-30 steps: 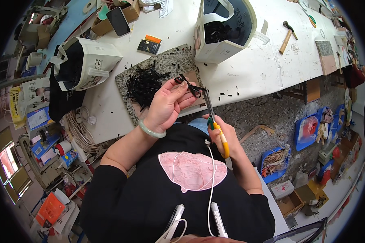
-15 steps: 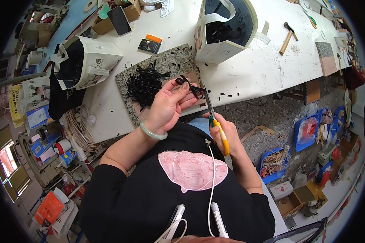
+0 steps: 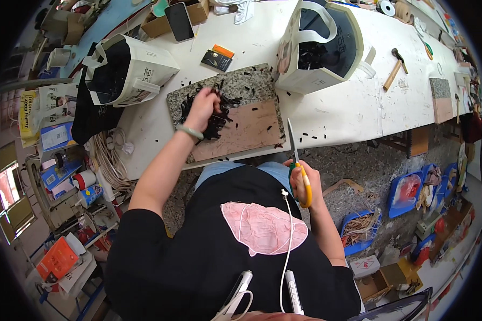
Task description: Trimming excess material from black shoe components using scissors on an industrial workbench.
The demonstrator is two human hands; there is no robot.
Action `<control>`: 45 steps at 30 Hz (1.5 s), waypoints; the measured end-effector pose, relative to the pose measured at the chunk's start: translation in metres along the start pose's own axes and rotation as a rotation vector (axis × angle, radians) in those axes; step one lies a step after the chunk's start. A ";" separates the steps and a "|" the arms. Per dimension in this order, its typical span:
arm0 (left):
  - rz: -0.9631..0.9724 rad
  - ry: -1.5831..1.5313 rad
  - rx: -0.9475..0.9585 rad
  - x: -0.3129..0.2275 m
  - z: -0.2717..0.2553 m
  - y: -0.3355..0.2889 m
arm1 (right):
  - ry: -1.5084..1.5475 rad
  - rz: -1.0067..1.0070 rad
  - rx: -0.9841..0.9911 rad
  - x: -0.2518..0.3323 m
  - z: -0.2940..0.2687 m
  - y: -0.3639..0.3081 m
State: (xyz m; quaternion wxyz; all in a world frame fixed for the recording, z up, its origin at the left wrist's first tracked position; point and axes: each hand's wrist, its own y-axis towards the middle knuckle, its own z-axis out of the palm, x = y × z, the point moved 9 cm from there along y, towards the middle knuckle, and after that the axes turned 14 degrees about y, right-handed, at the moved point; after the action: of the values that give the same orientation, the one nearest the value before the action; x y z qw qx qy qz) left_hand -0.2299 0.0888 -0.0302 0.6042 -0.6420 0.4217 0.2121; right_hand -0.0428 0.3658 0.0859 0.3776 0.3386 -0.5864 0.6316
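My left hand (image 3: 202, 111) reaches into a pile of black ribbon pieces (image 3: 214, 128), fingers curled down; what they pinch, if anything, is hidden. The pile lies on a speckled stone slab (image 3: 260, 80), partly over a flat brown sheet (image 3: 254, 123). A pale bangle circles my left wrist. My right hand (image 3: 313, 179), near the table's front edge, grips scissors (image 3: 306, 190) with yellow and green handles. Their blades point up and away from me, together or nearly so. Small black scraps are scattered over the slab, the sheet and the table.
Paper bags holding black pieces stand left (image 3: 152, 69) and right (image 3: 310, 80) behind the slab. Near them are a phone (image 3: 179, 22), a small black-and-orange box (image 3: 217, 60) and, farther right, a hammer (image 3: 393, 72). Blue baskets (image 3: 404, 187) sit on the floor at right.
My left hand has gone from a black ribbon bow held at the scissors, forward and left into the pile. That bow is no longer at the blades. The scissors have stayed in my right hand.
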 end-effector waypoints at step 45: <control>0.012 -0.563 0.340 -0.125 0.106 -0.128 | -0.250 -0.258 0.086 0.054 0.013 0.009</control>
State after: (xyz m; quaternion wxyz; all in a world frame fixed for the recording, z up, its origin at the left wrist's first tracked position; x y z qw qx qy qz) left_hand -0.1722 0.2151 0.1250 0.7944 -0.4456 0.2712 0.3114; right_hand -0.0766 0.3571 0.1295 0.3647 0.5029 -0.5528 0.5554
